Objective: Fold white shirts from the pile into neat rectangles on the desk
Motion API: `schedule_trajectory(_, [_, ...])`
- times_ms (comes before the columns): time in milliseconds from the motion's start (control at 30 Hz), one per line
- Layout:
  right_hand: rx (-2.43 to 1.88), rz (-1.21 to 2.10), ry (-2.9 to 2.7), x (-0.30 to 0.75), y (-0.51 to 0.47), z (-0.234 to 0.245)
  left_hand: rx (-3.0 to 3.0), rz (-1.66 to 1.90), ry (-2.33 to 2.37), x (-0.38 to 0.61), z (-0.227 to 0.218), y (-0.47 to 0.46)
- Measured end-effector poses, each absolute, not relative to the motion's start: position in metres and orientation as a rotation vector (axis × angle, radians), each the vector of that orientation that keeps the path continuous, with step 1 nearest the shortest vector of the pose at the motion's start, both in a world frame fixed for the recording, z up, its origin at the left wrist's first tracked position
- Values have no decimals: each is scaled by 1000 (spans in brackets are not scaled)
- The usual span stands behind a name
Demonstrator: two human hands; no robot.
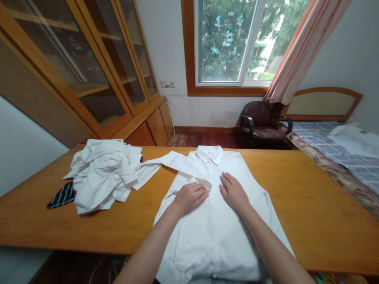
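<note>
A white collared shirt (227, 236) lies front up on the table, its collar at the far side and its lower edge hanging toward me. The sleeve (184, 165) on the left is bent across the chest, with its elbow part sticking out to the left. My left hand (192, 196) is closed on the end of that sleeve near the button line; the fingertips are partly hidden. Flat on the chest to the right rests my right hand (233, 192), fingers stretched out, holding nothing.
Left on the wooden table (319, 205) is a heap of crumpled white clothes (103, 173), with a dark striped cloth (62, 196) under it. Beyond the table stand a glass-door cabinet (124, 85), an armchair (262, 118) and a bed (340, 146).
</note>
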State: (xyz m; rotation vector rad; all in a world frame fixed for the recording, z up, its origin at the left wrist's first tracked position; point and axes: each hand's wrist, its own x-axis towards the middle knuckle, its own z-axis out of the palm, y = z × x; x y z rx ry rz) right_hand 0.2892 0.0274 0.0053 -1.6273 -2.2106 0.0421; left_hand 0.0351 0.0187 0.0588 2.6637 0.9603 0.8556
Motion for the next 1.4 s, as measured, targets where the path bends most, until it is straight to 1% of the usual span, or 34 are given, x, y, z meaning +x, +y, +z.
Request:
schedule_trajectory(33, [-1624, 44, -2209, 289, 27, 6, 2627, 861, 923, 35, 55, 17])
schedule_trajectory(100, [-1626, 44, -2203, 289, 27, 6, 2506, 1006, 1000, 28, 54, 19])
schedule_trajectory(200, [-1638, 41, -2201, 289, 27, 7, 2285, 1290, 1283, 9, 60, 38])
schedule_trajectory(267, [-1641, 43, -2206, 289, 27, 7, 2174, 1347, 1509, -6, 63, 58])
schedule_trajectory(333, [-1642, 45, -2210, 289, 27, 7, 2159, 1217, 1759, -22, 61, 76])
schedule_trajectory(400, [-1646, 47, -2208, 289, 27, 7, 2237, 928, 1944, -35, 56, 89])
schedule_trajectory(467, [-1652, 49, -2200, 288, 26, 8, 2278, 664, 2062, -45, 50, 97])
schedule_trajectory(533, [-1652, 52, -2193, 288, 26, 9, 2274, 530, 2131, -51, 46, 101])
schedule_trajectory(633, [-1651, 53, -2192, 288, 25, 11, 2237, 552, 2184, -57, 48, 106])
schedule_trajectory(733, [-1658, 50, -2196, 288, 25, 11, 2224, 731, 2212, -60, 60, 110])
schedule_trajectory(800, [-1654, 47, -2198, 288, 26, 9, 2279, 887, 2178, -60, 74, 108])
schedule_trajectory(867, [-1643, 46, -2192, 289, 26, 8, 2370, 940, 2114, -58, 94, 101])
schedule_trajectory(1033, [-1605, 71, -2164, 289, 27, 6, 2416, 496, 2066, -38, 159, 55])
schedule_trajectory(1133, [-1559, 124, -2125, 290, 28, 5, 2367, 323, 1643, -18, 184, 25])
schedule_trajectory(1233, [-1519, 243, -2005, 295, 29, 6, 2156, 140, 1120, 3, 181, 4])
schedule_trajectory(1400, [-1545, 573, -1718, 303, 22, 16, 2021, 125, 699, 47, 139, -21])
